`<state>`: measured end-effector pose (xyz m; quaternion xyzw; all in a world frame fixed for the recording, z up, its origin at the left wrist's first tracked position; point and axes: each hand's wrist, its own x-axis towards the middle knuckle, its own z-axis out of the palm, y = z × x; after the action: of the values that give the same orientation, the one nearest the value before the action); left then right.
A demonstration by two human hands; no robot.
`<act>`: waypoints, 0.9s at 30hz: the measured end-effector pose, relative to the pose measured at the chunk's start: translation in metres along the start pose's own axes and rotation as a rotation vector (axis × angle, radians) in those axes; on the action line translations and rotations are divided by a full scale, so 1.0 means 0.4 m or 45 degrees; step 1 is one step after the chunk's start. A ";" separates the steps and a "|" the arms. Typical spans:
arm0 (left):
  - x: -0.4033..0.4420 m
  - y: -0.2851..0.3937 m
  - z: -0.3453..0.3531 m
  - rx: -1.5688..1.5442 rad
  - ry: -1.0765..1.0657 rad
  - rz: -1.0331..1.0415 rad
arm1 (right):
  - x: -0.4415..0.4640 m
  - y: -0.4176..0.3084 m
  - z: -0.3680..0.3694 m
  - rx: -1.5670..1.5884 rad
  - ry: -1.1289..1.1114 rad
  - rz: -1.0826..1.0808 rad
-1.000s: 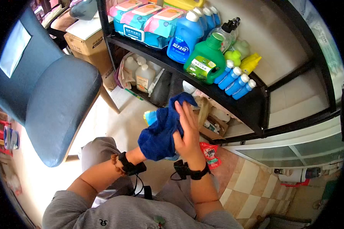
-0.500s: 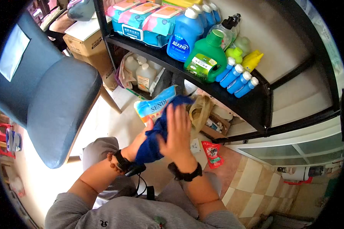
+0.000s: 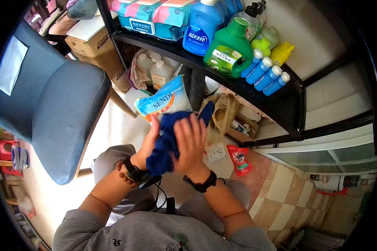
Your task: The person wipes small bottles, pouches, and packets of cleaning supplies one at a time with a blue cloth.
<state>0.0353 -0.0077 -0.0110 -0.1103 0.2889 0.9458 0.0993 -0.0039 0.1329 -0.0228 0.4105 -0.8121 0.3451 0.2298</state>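
Note:
A crumpled dark blue cloth (image 3: 165, 146) is bunched up between my two hands, in front of my lap. On its left side, my left hand (image 3: 144, 144) grips it, the thumb pointing up and the other fingers hidden by fabric. My right hand (image 3: 190, 144) presses on it from the right, back of the hand towards me, fingers close together and slightly bent. Just beyond the cloth is a blue, white and yellow bag marked SENDI (image 3: 163, 100); whether my left fingertips touch it I cannot tell.
A black shelf (image 3: 167, 48) holds wipes packs (image 3: 169, 21), a blue bottle (image 3: 201, 31), a green jug (image 3: 230, 52) and several small blue bottles (image 3: 262, 77). A blue chair (image 3: 69, 96) stands left. On the floor lies a red OMO packet (image 3: 239, 160); a plastic bag (image 3: 222, 117) sits below the shelf.
The cloth is bunched lower and more compactly. My right hand has come down, its fingers more bent over the cloth. More of the SENDI bag shows, and the view has shifted slightly.

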 end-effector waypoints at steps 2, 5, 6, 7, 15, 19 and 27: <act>0.010 -0.003 0.003 -0.045 -0.101 0.104 | 0.001 0.047 0.013 0.078 0.102 0.260; 0.020 0.033 0.026 -0.034 -0.223 0.284 | -0.011 0.120 0.034 1.181 0.023 0.925; 0.019 0.047 0.034 -0.025 -0.202 0.295 | -0.017 0.132 0.037 1.612 -0.010 1.120; 0.019 0.061 0.022 -0.084 -0.206 0.241 | -0.028 0.137 0.042 2.049 -0.046 1.314; 0.050 0.064 -0.018 0.292 0.004 0.322 | -0.018 0.039 -0.010 0.964 0.171 0.964; 0.034 0.061 -0.010 0.574 0.264 0.550 | 0.011 0.022 -0.047 0.229 0.222 0.199; 0.025 0.079 -0.001 0.098 0.103 0.428 | -0.029 -0.014 0.009 -0.053 0.041 -0.504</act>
<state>0.0178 -0.0325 0.0026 -0.0947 0.3429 0.9321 -0.0679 0.0069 0.1337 -0.0306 0.5518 -0.7188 0.2829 0.3144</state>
